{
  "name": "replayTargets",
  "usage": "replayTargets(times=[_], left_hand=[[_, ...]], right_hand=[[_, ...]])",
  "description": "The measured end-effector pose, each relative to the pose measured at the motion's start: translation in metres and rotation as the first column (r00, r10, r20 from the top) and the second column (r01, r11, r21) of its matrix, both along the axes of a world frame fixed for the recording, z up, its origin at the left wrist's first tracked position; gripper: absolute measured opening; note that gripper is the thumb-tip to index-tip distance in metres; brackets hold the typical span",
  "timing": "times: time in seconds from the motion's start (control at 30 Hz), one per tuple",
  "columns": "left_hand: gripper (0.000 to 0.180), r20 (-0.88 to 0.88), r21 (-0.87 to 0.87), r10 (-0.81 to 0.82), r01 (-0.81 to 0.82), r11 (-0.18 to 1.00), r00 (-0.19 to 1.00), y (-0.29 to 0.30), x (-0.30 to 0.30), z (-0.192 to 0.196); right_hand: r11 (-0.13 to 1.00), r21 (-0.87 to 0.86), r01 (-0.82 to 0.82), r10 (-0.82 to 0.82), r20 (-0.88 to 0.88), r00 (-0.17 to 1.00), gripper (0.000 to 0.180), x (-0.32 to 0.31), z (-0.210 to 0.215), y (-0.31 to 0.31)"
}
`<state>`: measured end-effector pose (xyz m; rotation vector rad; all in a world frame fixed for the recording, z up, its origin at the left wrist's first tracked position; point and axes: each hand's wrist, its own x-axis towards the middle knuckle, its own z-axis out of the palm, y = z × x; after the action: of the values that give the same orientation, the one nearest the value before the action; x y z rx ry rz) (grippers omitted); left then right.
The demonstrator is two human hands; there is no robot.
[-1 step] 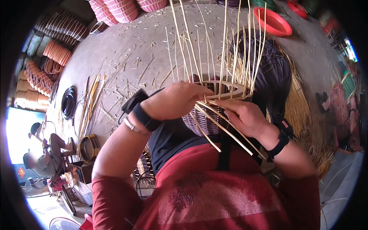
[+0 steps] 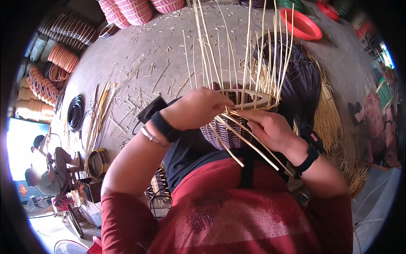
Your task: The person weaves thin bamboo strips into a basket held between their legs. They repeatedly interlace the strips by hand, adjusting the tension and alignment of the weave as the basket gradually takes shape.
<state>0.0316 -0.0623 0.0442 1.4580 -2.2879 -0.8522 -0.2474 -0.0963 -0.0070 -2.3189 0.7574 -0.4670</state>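
The left hand [image 2: 195, 109] lies on the near rim of the basket [image 2: 230, 127], its fingers bent down and pressed on the pale canes [image 2: 237, 131] where they cross the rim. The right hand [image 2: 270, 129] is just beside it, on the right side of the basket, and its fingers are closed around a bundle of the same canes, which run down and to the right past the wrist. The two hands are close together, almost touching over the rim.

The basket is small, woven in dark purple and pale strips, and it rests against the lap of the person, right before the red shirt [image 2: 237, 211]. Many thin stakes [image 2: 237, 51] rise upright from its rim and spread a little at the top. Each wrist carries a black strap [image 2: 165, 125].

Behind the basket, a person with dark hair [image 2: 302, 80] sits very near. To the right of the basket lies a heap of straw [image 2: 330, 118]. Far behind the basket, a red bowl [image 2: 301, 24] rests on the concrete floor [image 2: 139, 55], and short cut pieces of cane are scattered there. To the left of the basket, well apart, lie black coils [image 2: 76, 112], and further left there are stacks of finished baskets [image 2: 59, 55]. Low on the left, two people [image 2: 48, 169] sit near a doorway.
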Motion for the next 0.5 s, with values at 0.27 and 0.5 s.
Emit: replayTargets(times=[0.27,0.5], left_hand=[[0.014,0.283,-0.084,-0.055,0.082,0.993,0.957,-0.027,-0.014,-0.011],[0.017,0.161,0.019,-0.078,0.076,0.997,0.984,-0.028,-0.001,-0.012]], right_hand=[[0.998,-0.053,-0.042,0.036,-0.106,0.994,0.026,0.009,0.039,-0.013],[0.767,-0.442,-0.466,0.513,-0.013,0.858,0.019,0.042,0.079,0.037]])
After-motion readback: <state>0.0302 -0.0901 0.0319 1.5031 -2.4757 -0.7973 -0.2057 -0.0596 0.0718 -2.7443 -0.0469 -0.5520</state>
